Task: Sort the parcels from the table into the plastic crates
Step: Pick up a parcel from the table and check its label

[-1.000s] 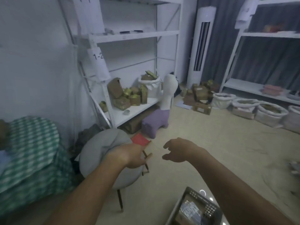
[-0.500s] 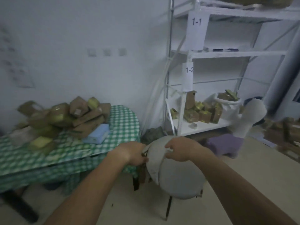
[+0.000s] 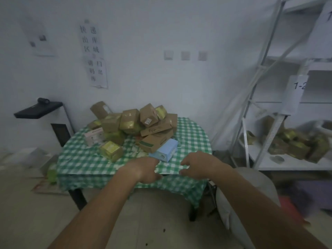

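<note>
Head view: a table (image 3: pixel 194 139) under a green-and-white checked cloth stands against the far wall, its near edge just beyond both hands; parcels (image 3: pixel 136 123) are heaped on its far half, mostly brown cartons, some wrapped in yellowish tape, leaning on one another; a blue box (image 3: pixel 166 150) lies at the near right of the heap, its near end just beyond the hands; a small yellow box (image 3: pixel 111 150) sits apart at the near left of the heap; a pale pink box (image 3: pixel 94 136) lies at the heap's left side.

The left hand (image 3: pixel 145 170) hovers at the near table edge, back up, fingers curled downward and gripping nothing that shows; the right hand (image 3: pixel 197 165) is just to its right, also at the edge, fingers loosely bent, holding nothing; whether either touches the cloth cannot be told.

To the right stands a white shelf (image 3: pixel 251 123) with paper labels, more cartons on its low level; a grey stool (image 3: pixel 251 191) sits near right, partly behind the right forearm; paper notices (image 3: pixel 94 54) hang on the far wall; a black-topped stand (image 3: pixel 38 109) is at far left.
</note>
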